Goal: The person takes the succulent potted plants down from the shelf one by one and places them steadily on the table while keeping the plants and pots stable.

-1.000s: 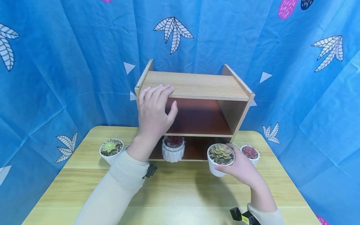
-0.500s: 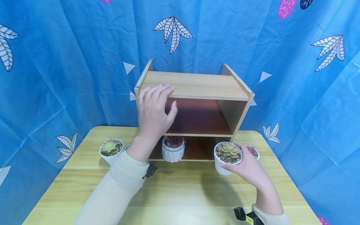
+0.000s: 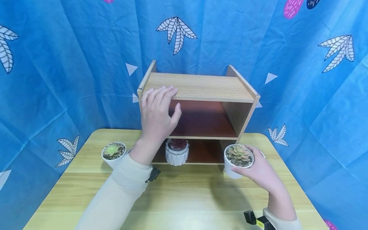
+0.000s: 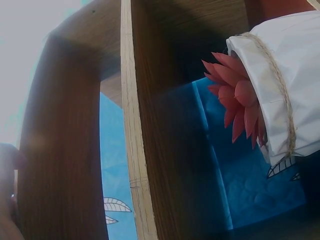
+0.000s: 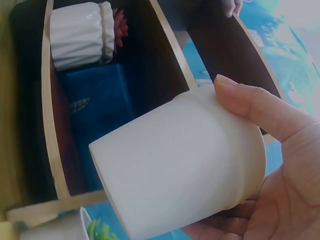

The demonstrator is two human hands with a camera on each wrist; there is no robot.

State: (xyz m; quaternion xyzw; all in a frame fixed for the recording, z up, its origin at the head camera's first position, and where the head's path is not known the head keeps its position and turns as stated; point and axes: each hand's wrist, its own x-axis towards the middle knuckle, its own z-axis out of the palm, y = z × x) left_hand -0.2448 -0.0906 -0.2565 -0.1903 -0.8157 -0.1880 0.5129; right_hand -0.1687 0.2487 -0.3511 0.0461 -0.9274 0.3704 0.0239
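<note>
My right hand point(image 3: 260, 171) grips a white pot holding a pale green succulent point(image 3: 239, 155) near its rim, in front of the shelf's lower right corner. In the right wrist view the smooth white pot point(image 5: 185, 155) tilts between thumb and fingers. My left hand point(image 3: 158, 115) rests on the front edge of the top board of a wooden shelf point(image 3: 201, 87), fingers lying over it. On the lower level stands a white faceted pot with a dark red succulent point(image 3: 177, 153); twine round this pot point(image 4: 295, 90) shows in the left wrist view.
A white pot with a bright green succulent point(image 3: 113, 151) stands left on the wooden table point(image 3: 184, 198). Another pot beside it is mostly hidden by the left arm. A pot point(image 3: 262, 154) behind the right hand barely shows. Blue patterned cloth point(image 3: 95, 64) hangs behind.
My right hand has moved the held succulent pot to the right and slightly up, and now covers most of the pot with the red succulent behind it. The left hand has stayed put.
</note>
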